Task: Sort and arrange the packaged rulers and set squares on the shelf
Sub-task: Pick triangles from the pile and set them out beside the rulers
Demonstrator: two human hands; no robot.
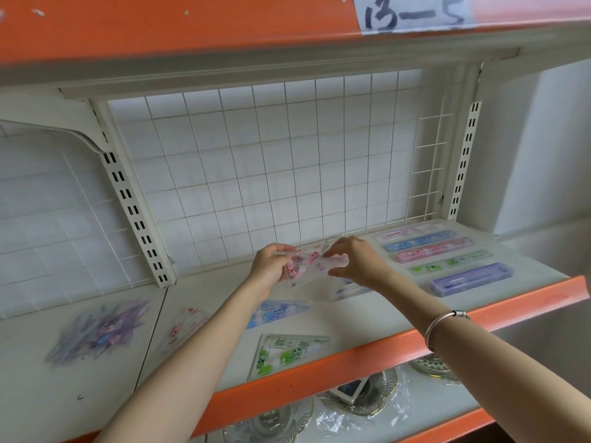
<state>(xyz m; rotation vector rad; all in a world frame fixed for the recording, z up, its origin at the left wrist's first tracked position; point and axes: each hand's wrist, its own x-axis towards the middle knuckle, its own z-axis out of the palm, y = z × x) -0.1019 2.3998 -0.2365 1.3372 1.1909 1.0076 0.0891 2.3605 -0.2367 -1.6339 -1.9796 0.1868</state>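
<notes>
Above the middle of the shelf (399, 302), both hands hold one clear packet with pink print (308, 265), lifted off the surface and tilted, in front of the wire grid (256, 174) at the back. The left hand (270, 263) pinches the packet's left end, thumb on the near face and fingers curled behind. The right hand (355, 262) grips the right end, its fingers bent over the top edge and thumb below. A silver bangle (443, 324) circles the right wrist. Below the hands, partly hidden by the left arm, a blue packet (281, 310) lies flat on the shelf, and nearer the orange front lip (351, 356) lies a green packet (287, 353) holding a set square. Another pink packet (184, 330) lies to the left of the left forearm. Farther left, on the next shelf panel, a loose heap of purple packets (99, 330) sits well apart from the rest. At the right end, long ruler packs lie side by side in a neat row running front to back: a purple one (471, 279) nearest the lip, then a green one (451, 265), a pink one (433, 250), a blue one (420, 240), and a pale one (412, 231) nearest the grid. On the lower shelf, glass dishes in plastic wrap (358, 398) show beneath the lip. A paper label (412, 12) with handwritten figures is stuck on the upper shelf edge.
</notes>
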